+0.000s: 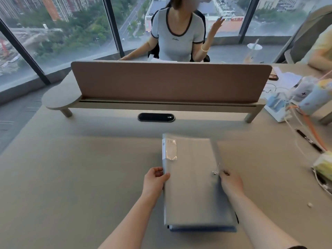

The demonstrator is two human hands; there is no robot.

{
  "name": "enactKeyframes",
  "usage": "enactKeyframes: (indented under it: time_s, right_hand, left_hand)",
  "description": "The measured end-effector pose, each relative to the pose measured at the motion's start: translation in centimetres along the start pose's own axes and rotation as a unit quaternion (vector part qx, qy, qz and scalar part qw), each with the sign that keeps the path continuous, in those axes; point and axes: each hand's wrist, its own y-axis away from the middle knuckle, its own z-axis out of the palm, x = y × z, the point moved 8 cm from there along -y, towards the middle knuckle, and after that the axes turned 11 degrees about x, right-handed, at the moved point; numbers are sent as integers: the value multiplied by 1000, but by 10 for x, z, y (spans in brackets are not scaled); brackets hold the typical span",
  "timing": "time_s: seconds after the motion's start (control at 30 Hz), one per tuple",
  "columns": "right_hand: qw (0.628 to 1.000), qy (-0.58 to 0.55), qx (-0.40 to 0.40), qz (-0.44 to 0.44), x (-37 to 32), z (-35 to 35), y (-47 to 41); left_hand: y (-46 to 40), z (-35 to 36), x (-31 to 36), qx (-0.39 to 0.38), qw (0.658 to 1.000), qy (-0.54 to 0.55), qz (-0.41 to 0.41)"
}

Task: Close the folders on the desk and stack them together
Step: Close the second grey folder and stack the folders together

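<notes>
A closed pale grey-blue folder [193, 186] lies lengthwise on the desk [80, 177], on top of at least one darker blue folder [203, 228] whose edge shows at the near end. A clear label pocket sits at its far left corner, and a button-and-string clasp [214, 173] at its right edge. My left hand [155, 182] grips the stack's left edge, thumb on top. My right hand [230, 180] holds the right edge beside the clasp, fingertips at the string.
A brown divider panel [170, 81] on a raised shelf runs across the desk's far side, with a cable port [156, 117] below it. A person sits beyond it. Pens [308, 141], cables, a power strip [276, 108] and wrapped items crowd the right edge.
</notes>
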Motion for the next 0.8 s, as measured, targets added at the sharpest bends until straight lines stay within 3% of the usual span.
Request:
enactKeyframes:
  time_s: [0.33,0.5,0.8]
  right_hand:
    - [997,13,-76,7,20,4,-2]
    - [996,40,-74,-3,26,8,-7]
    - [994,48,-97,26,31,13,-19]
  left_hand:
    - [1,17,-14,42,995,-85,20]
    - [6,18,-14,60,989,-130,29]
    - [31,40,-32,8,993,-113,32]
